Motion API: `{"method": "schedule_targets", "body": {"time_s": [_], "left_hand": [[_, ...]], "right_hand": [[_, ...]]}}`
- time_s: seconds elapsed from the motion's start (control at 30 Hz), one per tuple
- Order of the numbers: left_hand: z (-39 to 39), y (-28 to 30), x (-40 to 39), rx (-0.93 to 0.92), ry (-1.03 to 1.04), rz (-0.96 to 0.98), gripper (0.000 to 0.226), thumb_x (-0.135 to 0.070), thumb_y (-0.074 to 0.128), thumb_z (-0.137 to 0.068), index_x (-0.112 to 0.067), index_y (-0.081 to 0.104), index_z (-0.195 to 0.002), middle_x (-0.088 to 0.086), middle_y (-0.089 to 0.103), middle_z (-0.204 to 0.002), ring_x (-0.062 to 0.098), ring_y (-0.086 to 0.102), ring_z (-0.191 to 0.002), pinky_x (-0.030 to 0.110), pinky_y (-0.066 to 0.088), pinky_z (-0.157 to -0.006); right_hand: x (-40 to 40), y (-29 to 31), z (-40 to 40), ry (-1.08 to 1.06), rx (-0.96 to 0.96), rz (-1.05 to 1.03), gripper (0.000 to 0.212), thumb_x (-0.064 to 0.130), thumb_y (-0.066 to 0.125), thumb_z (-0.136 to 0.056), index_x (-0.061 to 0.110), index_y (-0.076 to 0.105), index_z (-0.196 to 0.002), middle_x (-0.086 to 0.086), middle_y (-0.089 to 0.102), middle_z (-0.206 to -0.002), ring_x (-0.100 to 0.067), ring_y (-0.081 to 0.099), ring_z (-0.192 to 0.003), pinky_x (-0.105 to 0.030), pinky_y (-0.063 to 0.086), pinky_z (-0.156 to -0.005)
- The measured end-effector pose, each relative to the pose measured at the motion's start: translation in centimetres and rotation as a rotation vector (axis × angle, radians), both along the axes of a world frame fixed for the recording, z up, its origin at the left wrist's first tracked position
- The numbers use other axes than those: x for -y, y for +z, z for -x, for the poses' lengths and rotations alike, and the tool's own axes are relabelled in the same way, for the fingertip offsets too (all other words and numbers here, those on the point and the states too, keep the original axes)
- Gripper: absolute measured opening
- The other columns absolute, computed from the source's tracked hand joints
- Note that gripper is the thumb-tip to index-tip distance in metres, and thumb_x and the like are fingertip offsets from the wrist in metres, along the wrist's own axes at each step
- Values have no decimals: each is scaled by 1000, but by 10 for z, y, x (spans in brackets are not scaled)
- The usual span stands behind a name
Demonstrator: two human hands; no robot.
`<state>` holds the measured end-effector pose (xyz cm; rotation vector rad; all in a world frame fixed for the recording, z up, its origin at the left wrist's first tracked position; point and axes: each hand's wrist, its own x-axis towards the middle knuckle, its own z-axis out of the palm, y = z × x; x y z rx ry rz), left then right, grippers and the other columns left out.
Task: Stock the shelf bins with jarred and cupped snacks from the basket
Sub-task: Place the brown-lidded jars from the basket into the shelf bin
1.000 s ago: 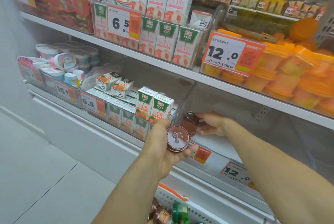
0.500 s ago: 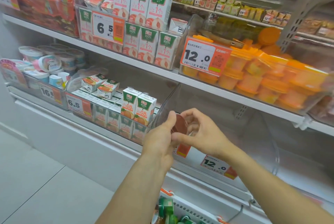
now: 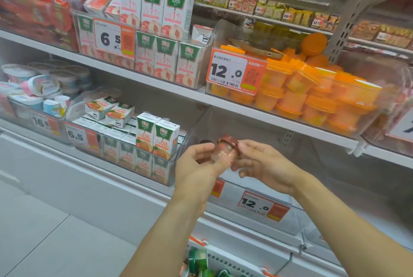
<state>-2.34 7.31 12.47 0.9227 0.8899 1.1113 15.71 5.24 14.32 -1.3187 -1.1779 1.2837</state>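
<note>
Both hands hold one brown-lidded jar (image 3: 225,152) before the clear bin (image 3: 297,216): left hand (image 3: 196,165) and right hand (image 3: 263,165) fingers curl around it.

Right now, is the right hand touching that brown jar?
Touching. The head view shows the right hand with fingertips on the brown jar's lid end, while the left hand holds it.
</note>
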Motion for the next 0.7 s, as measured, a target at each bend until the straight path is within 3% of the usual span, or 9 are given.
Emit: {"method": "schedule_targets", "body": {"time_s": [0.07, 0.17, 0.3, 0.4, 0.5, 0.63, 0.7], "left_hand": [[-3, -2, 1, -105, 14, -136, 50, 7, 83, -71, -22, 61, -105, 0, 68, -104, 15, 71, -94, 29, 58, -82], [-7, -9, -3, -326, 58, -329, 60, 6, 83, -69, -34, 56, -106, -10, 65, -102, 10, 68, -96, 33, 58, -88], [-9, -13, -4, -588, 83, -539, 60, -9, 82, -73, -33, 49, -117, -13, 51, -112, 6, 57, -103, 28, 51, -93], [-5, -16, -9, -848, 90, -557, 46, -24, 70, -84, -22, 48, -124, -6, 44, -118, 17, 45, -116, 30, 40, -100], [-2, -18, -13, -1092, -13, -481, 30, -34, 59, -92, -21, 54, -119, 1, 50, -123, 24, 38, -122, 35, 36, -105], [0, -23, -17, -1162, -72, -480, 31, -36, 57, -93, -19, 59, -119, 3, 52, -122, 24, 35, -124, 37, 36, -107], [1, -24, -20, -1160, -62, -491, 29, -35, 57, -93, -19, 60, -117, 3, 52, -121, 24, 36, -123, 38, 36, -106]], "right_hand": [[-3, -1, 1, -16, -2, -1, 48, 36, 71, -88, 7, 64, -126, -19, 66, -108, -26, 62, -91, -32, 50, -72], [-8, -3, 4, -13, -6, 3, 44, 35, 70, -89, 9, 66, -124, -21, 68, -112, -27, 64, -93, -35, 51, -75], [-19, -8, 3, -94, -94, 1, 38, 20, 67, -86, 4, 65, -121, -16, 72, -108, -25, 68, -94, -33, 56, -80], [-41, -12, -4, -264, -74, -16, 26, 11, 68, -89, 0, 70, -112, -16, 74, -107, -25, 70, -95, -33, 55, -84], [-78, -19, -20, -341, 52, -28, 16, 12, 67, -90, 1, 75, -99, -15, 75, -103, -27, 71, -100, -36, 54, -94], [-128, -37, -40, -567, 110, 46, 24, 14, 82, -77, 3, 74, -96, -13, 75, -103, -22, 73, -93, -33, 60, -81], [-149, -50, -46, -595, 160, 76, 30, 21, 89, -68, 8, 74, -90, -9, 74, -102, -19, 72, -91, -33, 61, -81]]}}
